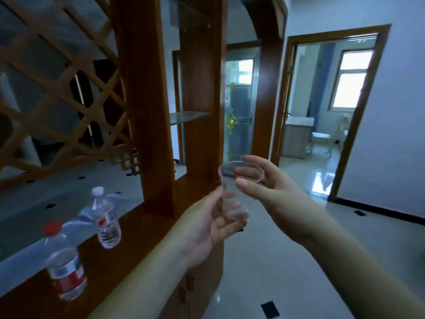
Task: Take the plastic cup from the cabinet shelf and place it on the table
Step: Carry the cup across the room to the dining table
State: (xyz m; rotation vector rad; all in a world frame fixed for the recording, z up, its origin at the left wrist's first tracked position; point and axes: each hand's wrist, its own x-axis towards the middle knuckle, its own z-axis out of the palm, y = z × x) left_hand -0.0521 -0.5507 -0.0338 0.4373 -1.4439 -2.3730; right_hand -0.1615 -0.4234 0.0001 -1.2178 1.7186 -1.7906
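A clear plastic cup [232, 194] is held upright in mid-air in front of the wooden cabinet [147, 107], just right of its end post. My left hand [207, 226] wraps the cup's lower body from the left. My right hand [264, 189] pinches the rim from the right, thumb on the near side and fingers reaching over the mouth. The cup looks empty. No table shows in this view.
Two plastic water bottles stand on the cabinet's wooden counter: one with a white cap [107, 219] and one with a red cap and red label [64, 263]. A glass shelf [190, 116] sits in the cabinet. Glossy tiled floor [287, 261] and an open doorway [328, 116] lie right.
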